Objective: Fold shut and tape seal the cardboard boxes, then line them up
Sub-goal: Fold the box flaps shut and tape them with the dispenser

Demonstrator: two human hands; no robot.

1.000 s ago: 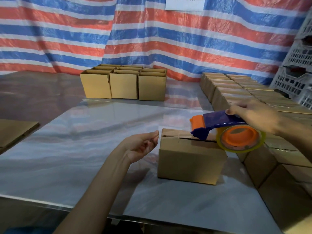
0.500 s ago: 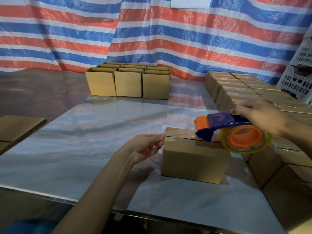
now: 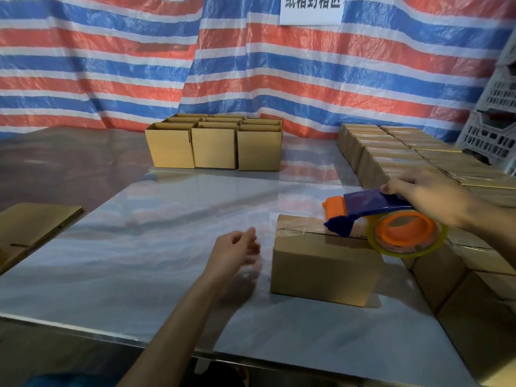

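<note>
Since a moment ago the left hand [image 3: 237, 252] has left the top left edge of the box [image 3: 324, 269] and now hangs beside it, loose and holding nothing. The right hand [image 3: 427, 196] grips the tape dispenser [image 3: 368, 203], its nose at the seam. The box stands toward the right edge of the tabletop [image 3: 167, 247]; I think the dispenser should run straight along the seam with steady pressure, then over the edge.

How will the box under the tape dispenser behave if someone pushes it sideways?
The box under the tape dispenser probably slides easily, since the table looks glossy. It is small cardboard, so likely light. Low and wide, it should hardly tip.
</note>
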